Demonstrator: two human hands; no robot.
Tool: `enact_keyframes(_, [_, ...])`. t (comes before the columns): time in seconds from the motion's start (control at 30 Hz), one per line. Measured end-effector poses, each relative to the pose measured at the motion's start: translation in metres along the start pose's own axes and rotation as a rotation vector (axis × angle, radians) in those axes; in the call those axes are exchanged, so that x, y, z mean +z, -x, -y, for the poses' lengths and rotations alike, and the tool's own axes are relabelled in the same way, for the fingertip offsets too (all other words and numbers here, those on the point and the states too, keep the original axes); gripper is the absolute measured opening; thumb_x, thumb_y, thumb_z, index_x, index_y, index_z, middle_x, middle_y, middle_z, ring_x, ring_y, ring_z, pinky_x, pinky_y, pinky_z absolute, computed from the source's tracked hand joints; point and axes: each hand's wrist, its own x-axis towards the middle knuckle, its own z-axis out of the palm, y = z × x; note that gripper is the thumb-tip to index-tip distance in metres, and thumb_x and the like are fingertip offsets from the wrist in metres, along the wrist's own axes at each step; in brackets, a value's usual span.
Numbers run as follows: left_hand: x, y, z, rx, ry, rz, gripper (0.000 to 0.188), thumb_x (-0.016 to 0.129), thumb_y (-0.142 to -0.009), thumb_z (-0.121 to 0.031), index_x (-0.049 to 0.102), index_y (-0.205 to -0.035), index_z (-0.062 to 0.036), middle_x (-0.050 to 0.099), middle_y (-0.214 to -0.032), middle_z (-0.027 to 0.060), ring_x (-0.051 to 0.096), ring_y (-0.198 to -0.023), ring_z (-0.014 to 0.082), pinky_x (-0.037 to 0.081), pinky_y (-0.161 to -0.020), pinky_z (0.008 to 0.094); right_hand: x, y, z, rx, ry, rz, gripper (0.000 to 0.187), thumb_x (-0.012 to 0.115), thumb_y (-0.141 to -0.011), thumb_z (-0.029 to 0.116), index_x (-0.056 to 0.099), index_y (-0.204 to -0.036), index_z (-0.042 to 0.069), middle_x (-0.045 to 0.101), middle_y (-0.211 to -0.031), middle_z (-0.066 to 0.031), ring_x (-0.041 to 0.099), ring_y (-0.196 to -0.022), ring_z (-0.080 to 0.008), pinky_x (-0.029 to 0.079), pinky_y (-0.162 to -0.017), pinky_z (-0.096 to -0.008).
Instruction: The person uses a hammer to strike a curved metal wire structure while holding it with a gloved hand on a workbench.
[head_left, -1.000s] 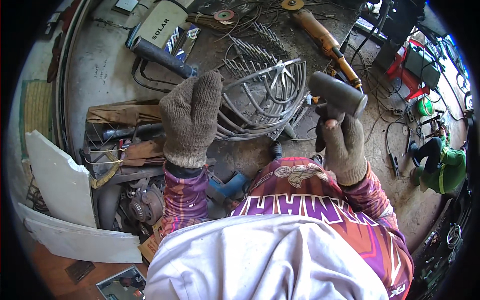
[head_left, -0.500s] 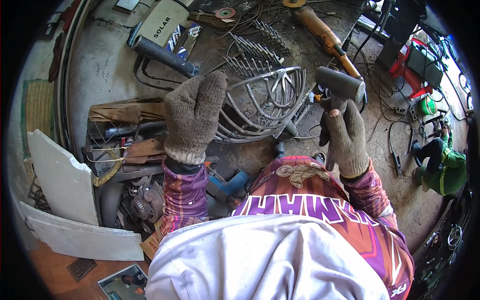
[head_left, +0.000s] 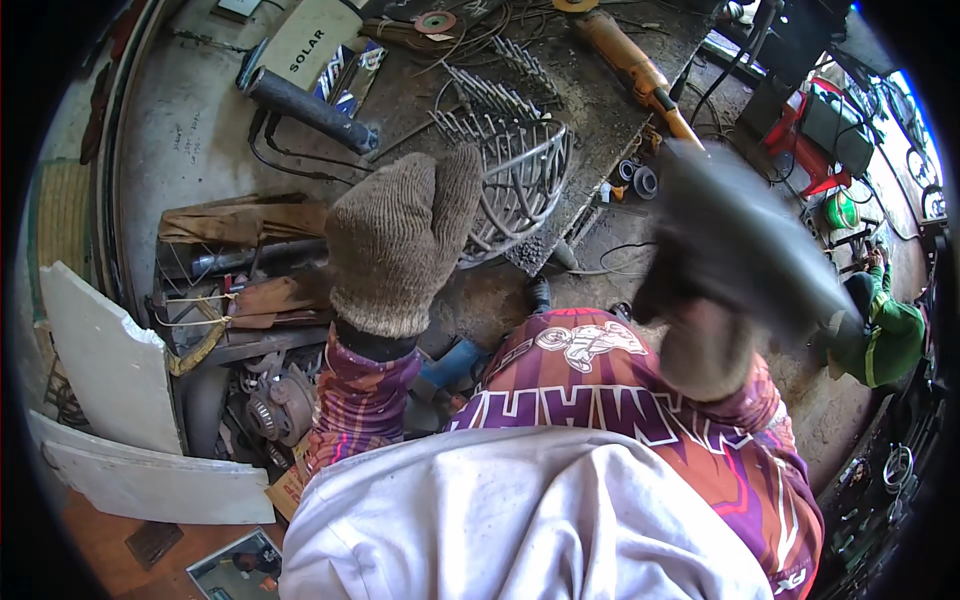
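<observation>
My left hand [head_left: 393, 240], in a brown knitted glove, is closed at the left side of a basket-like frame of curved metal rods [head_left: 541, 170]. The glove hides the gripped part. Beyond the frame, several short metal rods [head_left: 490, 95] stand upright in rows on the worktable. My right hand [head_left: 700, 330], gloved too, is raised at the right and closed around a hammer. The hammer's big grey head [head_left: 765, 235] is smeared by motion and apart from the frame. My right fingers are blurred.
An orange angle grinder [head_left: 630, 62] lies on the worktable [head_left: 420, 90]. Left of it are a dark pipe [head_left: 312, 110] and a pale box [head_left: 310, 45]. White panels [head_left: 110, 360] lean at the left. A person in green [head_left: 893, 335] crouches at the far right, near cables.
My right hand has swung the hammer nearer to me, its head now a large blur. The metal frame has turned and shifted left under my left hand. The whole view has moved slightly.
</observation>
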Motion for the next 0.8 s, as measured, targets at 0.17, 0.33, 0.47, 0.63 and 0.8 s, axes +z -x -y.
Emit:
enact_keyframes(0.17, [0.001,-0.011,0.004,0.043,0.018,-0.078,0.037,0.068,-0.095,-0.028,0.055,-0.067,-0.0081,0.053,-0.060,0.0137,0.057,-0.055,0.0344,0.044,-0.050,0.0426,0.014,-0.007,0.007,0.171,-0.019,0.202,0.033,0.063,-0.096,0.029,0.064,-0.104,-0.003,0.064,-0.084,-0.0167,0.060,-0.062,-0.0228,0.054,-0.065,-0.0413])
enact_keyframes(0.33, [-0.005,-0.015,0.019,-0.043,0.064,-0.103,0.037,0.068,-0.095,-0.027,0.056,-0.068,-0.0051,0.054,-0.061,0.0158,0.058,-0.055,0.0359,0.043,-0.050,0.0426,0.012,-0.010,-0.008,0.151,0.140,0.145,0.029,0.062,-0.095,0.014,0.059,-0.118,-0.004,0.067,-0.099,-0.0184,0.067,-0.082,-0.0291,0.053,-0.074,-0.0377])
enact_keyframes(0.47, [-0.017,-0.008,0.021,-0.025,0.060,-0.123,0.031,0.069,-0.094,-0.026,0.064,-0.075,-0.0036,0.058,-0.063,0.0173,0.059,-0.056,0.0367,0.044,-0.050,0.0428,0.015,-0.005,-0.009,0.247,0.114,0.139,0.033,0.060,-0.096,0.017,0.059,-0.122,-0.004,0.067,-0.098,-0.0173,0.067,-0.083,-0.0302,0.053,-0.075,-0.0367])
enact_keyframes(0.63, [-0.026,-0.009,0.007,-0.037,0.120,-0.109,0.028,0.070,-0.093,-0.026,0.065,-0.076,-0.0035,0.059,-0.064,0.0169,0.060,-0.056,0.0361,0.045,-0.051,0.0427,0.018,-0.008,-0.014,0.236,0.105,0.099,0.032,0.061,-0.095,0.013,0.060,-0.122,-0.003,0.068,-0.095,-0.0163,0.068,-0.080,-0.0309,0.053,-0.074,-0.0366])
enact_keyframes(0.8, [-0.017,-0.011,0.001,0.005,0.095,-0.087,0.026,0.070,-0.093,-0.025,0.066,-0.076,-0.0052,0.059,-0.064,0.0157,0.061,-0.058,0.0353,0.046,-0.052,0.0425,0.018,-0.012,-0.006,0.144,0.165,0.121,0.030,0.064,-0.091,0.015,0.062,-0.116,-0.003,0.068,-0.096,-0.0178,0.068,-0.085,-0.0325,0.053,-0.077,-0.0374])
